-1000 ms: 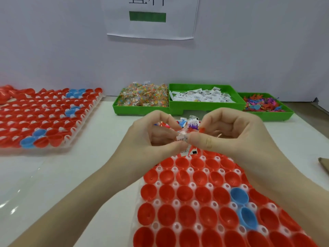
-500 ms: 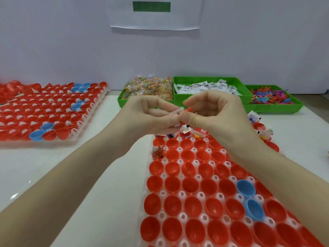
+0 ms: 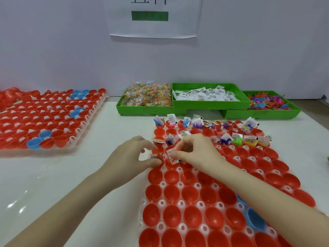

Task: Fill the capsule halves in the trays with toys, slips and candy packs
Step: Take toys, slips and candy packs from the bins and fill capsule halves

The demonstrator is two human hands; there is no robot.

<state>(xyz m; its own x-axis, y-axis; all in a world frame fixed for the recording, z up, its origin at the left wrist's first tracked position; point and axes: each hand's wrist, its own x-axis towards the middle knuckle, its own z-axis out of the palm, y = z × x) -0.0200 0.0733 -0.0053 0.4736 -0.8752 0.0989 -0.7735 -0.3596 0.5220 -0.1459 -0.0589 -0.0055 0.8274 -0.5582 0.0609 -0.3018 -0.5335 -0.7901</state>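
Note:
A white tray (image 3: 162, 202) of red and a few blue capsule halves lies in front of me. Its two far rows hold toys, slips and candy packs. My left hand (image 3: 137, 154) pinches a white printed slip (image 3: 154, 156) at the tray's left edge, over the third row. My right hand (image 3: 195, 150) pinches another slip (image 3: 171, 155) over a red half (image 3: 169, 163) in that row. Behind stand three green bins: candy packs (image 3: 147, 97), slips (image 3: 204, 94), toys (image 3: 268, 102).
A second tray of red and blue capsule halves (image 3: 44, 118) lies at the left on the white table. A paper sign (image 3: 153, 16) hangs on the wall behind the bins. Bare table (image 3: 53, 184) lies between the two trays.
Both hands have dropped from in front of me down onto the tray's third row and parted, each holding a slip. The camera tilted so the filled far rows show.

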